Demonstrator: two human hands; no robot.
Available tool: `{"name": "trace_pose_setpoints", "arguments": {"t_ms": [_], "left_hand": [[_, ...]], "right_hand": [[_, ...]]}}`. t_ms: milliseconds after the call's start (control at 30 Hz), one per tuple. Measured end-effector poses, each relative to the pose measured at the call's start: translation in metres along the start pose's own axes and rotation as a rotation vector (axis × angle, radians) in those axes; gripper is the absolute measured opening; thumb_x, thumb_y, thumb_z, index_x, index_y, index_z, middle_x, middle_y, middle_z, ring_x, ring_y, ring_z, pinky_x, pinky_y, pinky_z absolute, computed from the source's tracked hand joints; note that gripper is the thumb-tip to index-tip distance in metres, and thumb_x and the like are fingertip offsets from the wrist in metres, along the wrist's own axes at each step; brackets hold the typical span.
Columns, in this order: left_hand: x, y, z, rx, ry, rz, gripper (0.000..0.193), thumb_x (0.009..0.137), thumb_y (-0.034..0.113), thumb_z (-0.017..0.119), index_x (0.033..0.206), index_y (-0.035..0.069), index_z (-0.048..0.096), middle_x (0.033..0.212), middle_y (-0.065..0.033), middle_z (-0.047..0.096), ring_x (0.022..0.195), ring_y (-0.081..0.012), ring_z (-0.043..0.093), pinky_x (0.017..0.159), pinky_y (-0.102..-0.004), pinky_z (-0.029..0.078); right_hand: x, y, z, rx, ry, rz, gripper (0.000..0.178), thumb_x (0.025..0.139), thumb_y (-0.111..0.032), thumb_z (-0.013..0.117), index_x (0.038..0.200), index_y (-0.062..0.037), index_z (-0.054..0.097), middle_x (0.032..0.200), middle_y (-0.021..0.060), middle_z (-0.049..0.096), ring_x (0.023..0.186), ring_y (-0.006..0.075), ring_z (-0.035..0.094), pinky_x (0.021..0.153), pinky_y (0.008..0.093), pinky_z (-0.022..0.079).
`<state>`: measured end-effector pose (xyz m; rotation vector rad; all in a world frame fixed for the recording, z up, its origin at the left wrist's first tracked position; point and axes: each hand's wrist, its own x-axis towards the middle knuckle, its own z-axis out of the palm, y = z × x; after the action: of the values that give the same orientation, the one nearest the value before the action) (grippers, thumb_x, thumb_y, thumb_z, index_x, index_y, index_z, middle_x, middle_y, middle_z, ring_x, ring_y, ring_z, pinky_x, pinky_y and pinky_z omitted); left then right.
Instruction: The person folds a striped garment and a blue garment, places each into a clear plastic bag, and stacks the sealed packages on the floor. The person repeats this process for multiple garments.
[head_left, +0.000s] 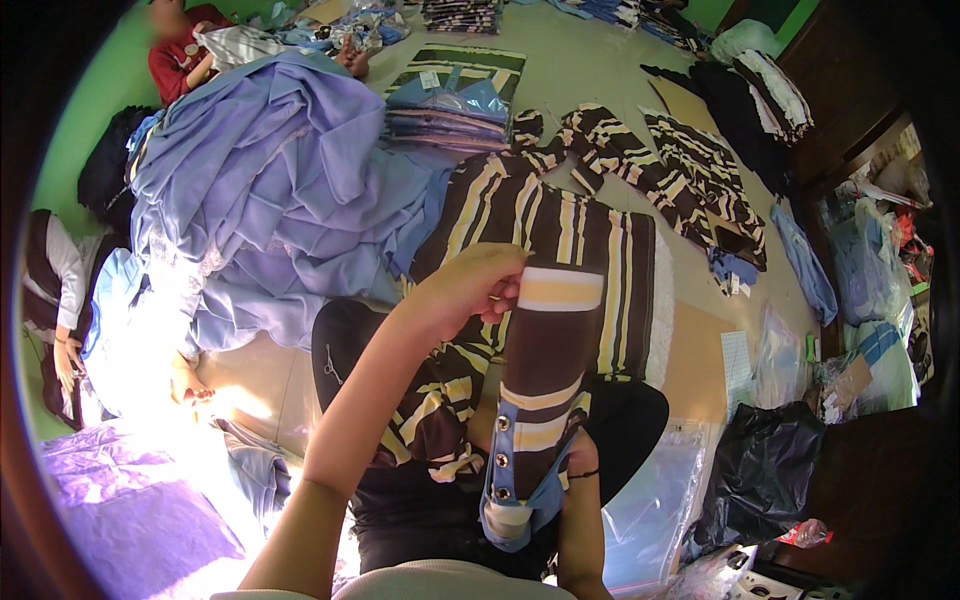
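A dark brown striped shirt piece point(545, 350), with white and yellow bands and a blue strip of metal snaps, stretches upright over my lap. My left hand point(490, 280) pinches the upper left corner of its banded end, fingers closed. Only the wrist and back edge of my right hand point(582, 458) show, beside the lower part of the piece; the cloth hides its fingers. More striped cloth point(435, 410) lies bunched across my legs. Beyond my hands, a striped garment point(625, 285) is spread on the floor. Small scissors point(333, 366) rest on my left knee.
A large heap of blue-lilac cloth point(270, 180) fills the left. Packed garments point(445, 110) are stacked ahead. Cardboard point(697, 360), clear plastic bags point(650, 505) and a black plastic bag point(760, 465) lie right. A person in red point(180, 60) sits far left; another person's hand point(68, 360) shows nearer.
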<state>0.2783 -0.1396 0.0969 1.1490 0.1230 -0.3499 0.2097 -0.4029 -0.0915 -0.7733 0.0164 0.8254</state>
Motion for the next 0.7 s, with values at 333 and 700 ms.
{"name": "trace_pose_setpoints", "arguments": {"t_ms": [333,700], "left_hand": [[-0.004,0.002,-0.013,-0.174,0.137,-0.014,0.019,0.082,0.019,0.048,0.065,0.011,0.043,0.055,0.006,0.036,0.044,-0.0042,0.031,0.041,-0.0187,0.024],[0.023,-0.02,0.004,0.424,0.198,0.347,0.03,0.083,0.032,0.052,0.092,0.004,0.054,0.08,0.0015,0.052,0.078,-0.0044,0.045,0.067,-0.0184,0.034]], "right_hand": [[-0.01,-0.012,0.019,-0.091,0.086,0.083,0.067,0.044,0.006,0.062,0.109,0.0014,0.048,0.105,0.0087,0.055,0.1,0.0228,0.051,0.089,0.0305,0.037],[-0.018,-0.015,0.013,-0.108,0.205,-0.024,0.067,0.048,0.001,0.057,0.114,0.0044,0.046,0.111,0.0131,0.053,0.104,0.026,0.05,0.093,0.0328,0.036]]}}
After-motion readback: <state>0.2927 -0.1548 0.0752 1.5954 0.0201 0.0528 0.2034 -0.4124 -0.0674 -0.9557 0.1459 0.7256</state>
